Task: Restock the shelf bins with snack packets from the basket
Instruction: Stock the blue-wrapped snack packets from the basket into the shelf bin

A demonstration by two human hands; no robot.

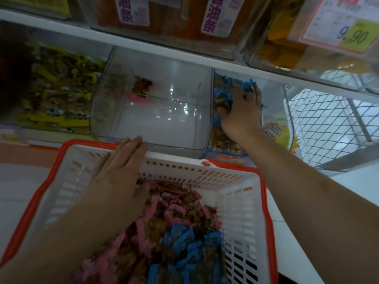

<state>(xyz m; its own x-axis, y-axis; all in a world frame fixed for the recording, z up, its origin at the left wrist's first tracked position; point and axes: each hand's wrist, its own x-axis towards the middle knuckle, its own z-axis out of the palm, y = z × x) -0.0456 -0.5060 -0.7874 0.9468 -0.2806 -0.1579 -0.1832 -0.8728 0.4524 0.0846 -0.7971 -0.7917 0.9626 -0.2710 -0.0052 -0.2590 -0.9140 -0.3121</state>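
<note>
Store aisle, white shelf (143, 45) with clear bins, basket on pale floor tiles below.

White basket (242, 203) with orange rim sits just in front of the lower bins, long axis running from viewer toward the shelf; holds pink packets (176, 210) at the far end and blue packets (184, 242) nearer, lying in mixed directions. Left hand (121, 173) flat, fingers straight and together, pointing at the shelf, lying over the basket's far wall. Right hand (240, 111) inside the right bin (272, 111), fingers curled round a clump of blue-ended packets (223, 95). Middle bin (155, 119) holds one pink packet (141, 91) at the back. Left bin (51, 89) full of yellow packets. Upper bins carry labels; price tag (340, 23) reads 9.90. Wire mesh (320, 124) at right.
</note>
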